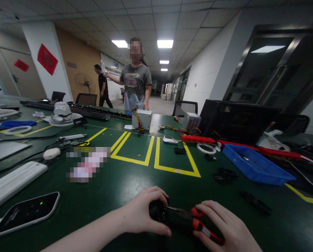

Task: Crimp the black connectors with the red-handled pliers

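My left hand (pixel 143 211) is curled around a small black part (pixel 158 211), whose exact kind I cannot make out. The fingers close over its top and the thumb lies below it. My right hand (pixel 222 224) grips needle-nose pliers (pixel 195 217) by their red and black handles. The pliers' narrow dark jaws point left, and their tip meets the black part at its right side. Both hands are low over the green table (pixel 106 203), near its front edge.
Right of my hands lie black pieces (pixel 255 202) and a blue tray (pixel 258 171). A power supply (pixel 142 119) with wires stands ahead, before a standing person (pixel 136 82); another person (pixel 103 87) walks behind. A black phone-like device (pixel 27 211) and a white power strip (pixel 16 182) lie left.
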`<act>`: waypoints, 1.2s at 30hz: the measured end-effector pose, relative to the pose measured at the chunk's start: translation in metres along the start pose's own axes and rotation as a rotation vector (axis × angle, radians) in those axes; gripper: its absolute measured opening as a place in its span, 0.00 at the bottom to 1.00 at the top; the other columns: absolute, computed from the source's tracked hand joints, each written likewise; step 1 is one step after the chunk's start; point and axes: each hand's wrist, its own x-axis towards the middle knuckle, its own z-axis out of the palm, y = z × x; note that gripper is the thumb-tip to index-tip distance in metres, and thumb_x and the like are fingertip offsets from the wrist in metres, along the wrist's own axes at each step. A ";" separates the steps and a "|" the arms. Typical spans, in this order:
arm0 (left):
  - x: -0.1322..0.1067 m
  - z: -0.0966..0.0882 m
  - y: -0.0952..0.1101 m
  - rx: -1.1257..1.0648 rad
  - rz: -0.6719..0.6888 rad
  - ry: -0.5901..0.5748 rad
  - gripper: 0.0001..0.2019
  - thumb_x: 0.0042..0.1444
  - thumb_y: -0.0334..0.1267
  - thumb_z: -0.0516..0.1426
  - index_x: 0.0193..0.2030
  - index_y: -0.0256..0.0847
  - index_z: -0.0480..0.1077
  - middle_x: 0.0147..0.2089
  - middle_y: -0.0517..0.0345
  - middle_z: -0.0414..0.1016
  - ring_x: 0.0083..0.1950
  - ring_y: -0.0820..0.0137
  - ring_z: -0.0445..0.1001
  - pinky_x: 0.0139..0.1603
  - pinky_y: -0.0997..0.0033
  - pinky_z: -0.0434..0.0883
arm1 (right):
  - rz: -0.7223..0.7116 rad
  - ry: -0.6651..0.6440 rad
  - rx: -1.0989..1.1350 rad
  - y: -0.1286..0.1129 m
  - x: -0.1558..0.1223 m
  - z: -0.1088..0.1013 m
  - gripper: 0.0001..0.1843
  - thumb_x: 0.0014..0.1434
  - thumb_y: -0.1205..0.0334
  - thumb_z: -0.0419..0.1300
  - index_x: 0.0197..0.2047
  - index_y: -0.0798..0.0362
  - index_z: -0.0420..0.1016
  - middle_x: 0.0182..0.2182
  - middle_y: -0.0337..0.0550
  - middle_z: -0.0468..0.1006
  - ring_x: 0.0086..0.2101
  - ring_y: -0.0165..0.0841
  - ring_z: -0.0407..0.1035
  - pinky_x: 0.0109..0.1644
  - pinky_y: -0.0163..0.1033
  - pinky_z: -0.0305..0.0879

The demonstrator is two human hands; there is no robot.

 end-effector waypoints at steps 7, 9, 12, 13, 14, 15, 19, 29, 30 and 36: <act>0.001 -0.001 0.000 0.149 0.044 -0.068 0.27 0.40 0.49 0.72 0.46 0.43 0.73 0.58 0.50 0.71 0.59 0.53 0.68 0.62 0.51 0.59 | -0.047 -0.016 -0.049 -0.001 -0.001 0.001 0.23 0.58 0.48 0.63 0.53 0.49 0.71 0.44 0.47 0.80 0.40 0.37 0.78 0.41 0.38 0.77; 0.001 -0.001 0.001 0.178 0.058 -0.091 0.27 0.40 0.49 0.72 0.46 0.44 0.72 0.59 0.51 0.71 0.60 0.53 0.66 0.63 0.51 0.58 | -0.038 -0.036 -0.046 -0.002 -0.001 0.002 0.22 0.58 0.49 0.63 0.53 0.49 0.72 0.44 0.47 0.80 0.40 0.37 0.78 0.41 0.38 0.77; 0.001 -0.002 0.002 0.204 0.058 -0.106 0.28 0.41 0.50 0.72 0.48 0.45 0.71 0.61 0.53 0.70 0.62 0.53 0.64 0.64 0.51 0.56 | -0.020 -0.054 -0.029 -0.003 -0.002 0.004 0.21 0.58 0.49 0.63 0.52 0.48 0.72 0.44 0.47 0.80 0.41 0.38 0.77 0.42 0.39 0.77; 0.001 -0.003 0.003 0.209 0.054 -0.109 0.28 0.41 0.50 0.72 0.48 0.46 0.71 0.61 0.53 0.69 0.63 0.53 0.64 0.64 0.51 0.56 | -0.017 -0.055 -0.024 -0.003 -0.002 0.004 0.22 0.58 0.49 0.63 0.53 0.48 0.72 0.44 0.47 0.80 0.41 0.38 0.77 0.42 0.39 0.77; 0.001 -0.003 0.003 0.214 0.051 -0.113 0.29 0.41 0.50 0.72 0.49 0.46 0.71 0.62 0.53 0.69 0.63 0.53 0.63 0.64 0.51 0.56 | -0.016 -0.050 -0.018 -0.003 -0.001 0.004 0.22 0.58 0.49 0.63 0.53 0.48 0.72 0.44 0.47 0.80 0.41 0.38 0.77 0.42 0.40 0.77; 0.000 -0.003 0.004 0.220 0.050 -0.118 0.29 0.41 0.51 0.72 0.50 0.46 0.71 0.63 0.52 0.68 0.64 0.53 0.63 0.64 0.50 0.56 | -0.013 -0.048 -0.015 -0.004 0.000 0.003 0.22 0.58 0.49 0.63 0.53 0.48 0.71 0.44 0.46 0.80 0.41 0.38 0.77 0.42 0.40 0.77; -0.002 -0.003 0.005 0.259 0.057 -0.113 0.33 0.42 0.53 0.71 0.54 0.47 0.70 0.66 0.48 0.63 0.67 0.49 0.59 0.66 0.47 0.55 | 0.004 -0.046 0.005 -0.005 0.005 -0.002 0.21 0.57 0.52 0.64 0.52 0.49 0.72 0.43 0.47 0.80 0.39 0.37 0.77 0.40 0.39 0.77; -0.010 -0.017 0.021 0.233 0.126 -0.003 0.31 0.49 0.45 0.68 0.60 0.46 0.66 0.63 0.49 0.66 0.65 0.53 0.63 0.65 0.48 0.59 | 0.027 0.015 0.027 -0.004 0.005 -0.008 0.22 0.58 0.51 0.63 0.53 0.51 0.73 0.44 0.49 0.80 0.40 0.38 0.76 0.41 0.40 0.75; -0.013 -0.020 0.028 0.219 0.159 0.052 0.24 0.53 0.41 0.66 0.56 0.45 0.68 0.60 0.50 0.69 0.62 0.56 0.66 0.63 0.52 0.62 | 0.030 0.025 0.031 -0.003 0.004 -0.008 0.22 0.58 0.51 0.63 0.53 0.51 0.73 0.44 0.49 0.80 0.40 0.38 0.76 0.41 0.40 0.75; -0.022 -0.030 0.054 0.191 0.236 0.191 0.10 0.59 0.34 0.59 0.48 0.43 0.72 0.50 0.54 0.73 0.52 0.64 0.72 0.53 0.63 0.70 | 0.075 0.031 0.061 -0.002 0.000 -0.007 0.22 0.59 0.51 0.62 0.54 0.51 0.73 0.45 0.49 0.79 0.41 0.37 0.76 0.42 0.40 0.75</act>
